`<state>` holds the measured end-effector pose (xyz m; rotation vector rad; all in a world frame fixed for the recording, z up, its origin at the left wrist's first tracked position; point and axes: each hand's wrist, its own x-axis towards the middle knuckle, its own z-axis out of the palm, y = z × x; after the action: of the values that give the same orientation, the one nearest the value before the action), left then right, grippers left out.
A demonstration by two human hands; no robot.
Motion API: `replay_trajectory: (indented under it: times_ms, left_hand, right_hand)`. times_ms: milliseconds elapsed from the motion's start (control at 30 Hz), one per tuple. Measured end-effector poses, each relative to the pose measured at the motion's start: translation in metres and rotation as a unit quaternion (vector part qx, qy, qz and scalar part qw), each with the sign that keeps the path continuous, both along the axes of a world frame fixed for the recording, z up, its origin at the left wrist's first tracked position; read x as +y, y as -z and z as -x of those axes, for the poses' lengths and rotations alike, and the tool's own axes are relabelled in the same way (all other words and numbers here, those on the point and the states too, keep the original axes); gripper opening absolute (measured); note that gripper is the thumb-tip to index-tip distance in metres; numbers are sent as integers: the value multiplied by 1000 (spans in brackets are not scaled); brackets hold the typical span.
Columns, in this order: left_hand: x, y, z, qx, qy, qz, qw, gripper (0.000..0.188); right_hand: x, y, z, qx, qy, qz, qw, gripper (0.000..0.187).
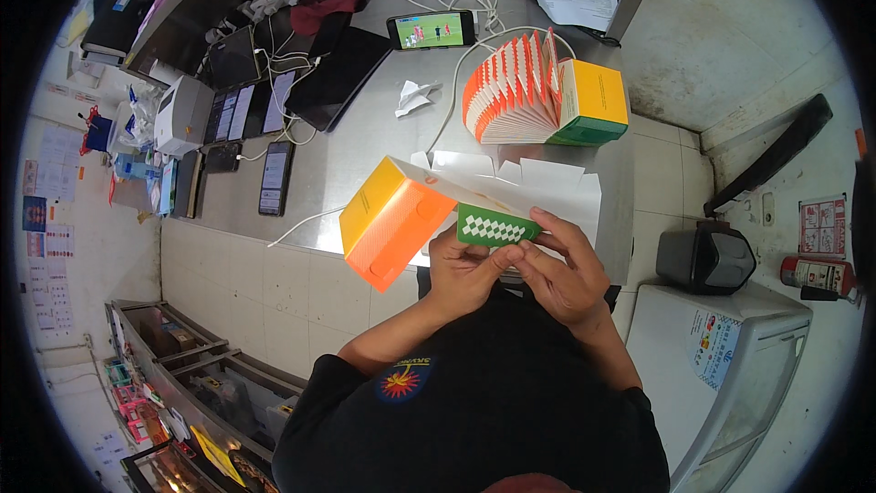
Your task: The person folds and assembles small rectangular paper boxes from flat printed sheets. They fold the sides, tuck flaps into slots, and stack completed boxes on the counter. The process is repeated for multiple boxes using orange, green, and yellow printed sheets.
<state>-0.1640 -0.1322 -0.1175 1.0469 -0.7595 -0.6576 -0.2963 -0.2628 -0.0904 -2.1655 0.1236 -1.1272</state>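
Observation:
A cardboard carton [401,228] with orange, yellow and green outer faces and a white inside is held near the table's front edge, tilted, its white flaps spread open. My left hand [461,278] is closed on the carton's green patterned panel [497,229] from the left. From the right, my right hand [568,272] pinches the same panel, with the thumbs of both hands close together at its lower edge. Beyond the carton, a fanned stack of similar orange and white cartons [511,96] ends in a yellow and green one [593,96].
A phone [432,30] playing a sports video leans at the back beside white cables. Crumpled paper [417,98] lies on the metal table [365,141]. Another phone [276,178], tablets [233,112] and a white printer [182,114] are at left; a white freezer [703,347] stands at right.

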Motion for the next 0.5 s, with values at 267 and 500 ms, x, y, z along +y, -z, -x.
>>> replay_trajectory:
  times_ms: [267, 500]
  left_hand:
    - [-3, -6, 2, 54, -15, -26, 998, 24]
    - [-1, -20, -16, 167, 27, 54, 984, 55]
  right_hand:
    - [6, 10, 1, -6, 42, -10, 999, 34]
    - [-8, 15, 11, 11, 92, 82, 992, 52]
